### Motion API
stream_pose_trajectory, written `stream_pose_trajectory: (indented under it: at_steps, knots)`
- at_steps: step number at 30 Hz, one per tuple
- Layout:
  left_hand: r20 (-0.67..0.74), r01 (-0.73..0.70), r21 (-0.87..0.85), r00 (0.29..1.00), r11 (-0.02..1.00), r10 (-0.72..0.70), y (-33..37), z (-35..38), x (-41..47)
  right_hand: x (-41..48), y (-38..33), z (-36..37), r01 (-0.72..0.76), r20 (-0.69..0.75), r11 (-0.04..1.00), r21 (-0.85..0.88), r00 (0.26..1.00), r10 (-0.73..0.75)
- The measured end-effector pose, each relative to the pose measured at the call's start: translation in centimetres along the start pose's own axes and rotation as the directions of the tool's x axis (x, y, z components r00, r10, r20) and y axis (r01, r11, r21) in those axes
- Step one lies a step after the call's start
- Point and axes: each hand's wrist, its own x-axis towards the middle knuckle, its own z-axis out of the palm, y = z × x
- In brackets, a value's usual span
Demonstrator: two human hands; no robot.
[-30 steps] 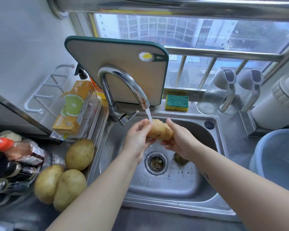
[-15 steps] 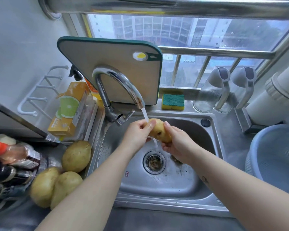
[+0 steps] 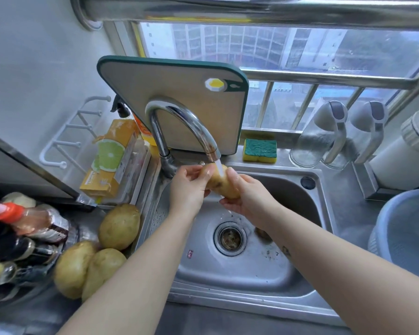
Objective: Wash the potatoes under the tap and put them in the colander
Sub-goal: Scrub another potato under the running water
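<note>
Water runs from the curved chrome tap (image 3: 179,124) onto a yellow-brown potato (image 3: 221,183) held over the steel sink (image 3: 240,269). My left hand (image 3: 188,189) grips the potato's left end and my right hand (image 3: 249,197) cups its right side from below. Three more potatoes lie on the counter left of the sink: one (image 3: 119,226) by the rim, two (image 3: 74,268) (image 3: 102,272) nearer me. The blue colander (image 3: 406,230) stands at the right edge, partly cut off.
A green-rimmed cutting board (image 3: 174,93) leans behind the tap. A yellow-green sponge (image 3: 260,150) and two glass jugs (image 3: 324,139) sit on the sill. A yellow carton (image 3: 111,158) and sauce bottles (image 3: 22,228) crowd the left counter. The drain strainer (image 3: 230,238) holds scraps.
Both hands have turned the potato under the stream, from lying across to tilted, and lifted it closer to the spout. The camera view has shifted slightly.
</note>
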Motion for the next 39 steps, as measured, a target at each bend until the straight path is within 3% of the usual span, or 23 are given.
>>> stream_pose_trajectory:
  at_steps: [4, 11, 15, 19, 24, 26, 28, 31, 34, 39]
  knots:
    - [-0.023, 0.006, 0.044, 1.000, 0.999, -0.005, 0.3, 0.1, 0.0, 0.5, -0.5, -0.2, 0.002, -0.040, 0.990, -0.141, 0.999, -0.008]
    - [0.076, 0.086, 0.073, 0.993, 0.994, -0.092, 0.6, 1.0, -1.0, 0.1, -0.9, -1.5, 0.065, -0.051, 0.937, -0.343, 0.995, -0.087]
    - [0.142, 0.134, -0.002, 0.981, 0.991, -0.132, 0.8, 1.0, -1.0, 0.2, -1.1, -1.8, 0.121, -0.011, 0.906, -0.407, 0.991, -0.137]
    - [0.250, 0.193, -0.101, 0.954, 0.976, -0.163, 0.4, 0.6, -1.4, -0.1, -0.4, -2.9, 0.221, 0.056, 0.773, -0.594, 0.971, -0.234]
    - [0.370, 0.192, 0.102, 0.904, 0.976, -0.217, -1.2, -1.2, -2.7, -1.2, 0.9, -3.5, 0.337, 0.206, 0.520, -0.785, 0.933, -0.294]
    - [0.416, 0.079, 0.278, 0.889, 0.957, -0.194, -1.5, -2.4, -3.1, -1.5, 1.3, -3.3, 0.376, 0.242, 0.484, -0.790, 0.917, -0.318]
    - [0.476, -0.099, 0.463, 0.866, 0.881, -0.153, -1.6, -3.6, -3.5, -1.7, 2.0, -3.1, 0.401, 0.260, 0.485, -0.777, 0.906, -0.334]
    - [0.537, -0.200, 0.544, 0.829, 0.815, -0.155, -1.3, -5.1, -4.0, -2.2, 2.9, -2.4, 0.422, 0.287, 0.508, -0.751, 0.901, -0.325]
    - [0.512, -0.217, 0.585, 0.846, 0.782, -0.148, -1.0, -6.7, -4.8, -2.5, 3.0, -1.3, 0.430, 0.341, 0.529, -0.732, 0.903, -0.263]
    - [0.343, -0.135, 0.616, 0.933, 0.776, -0.111, -1.3, -10.2, -5.4, -2.3, 2.5, 1.4, 0.398, 0.401, 0.664, -0.633, 0.902, -0.158]
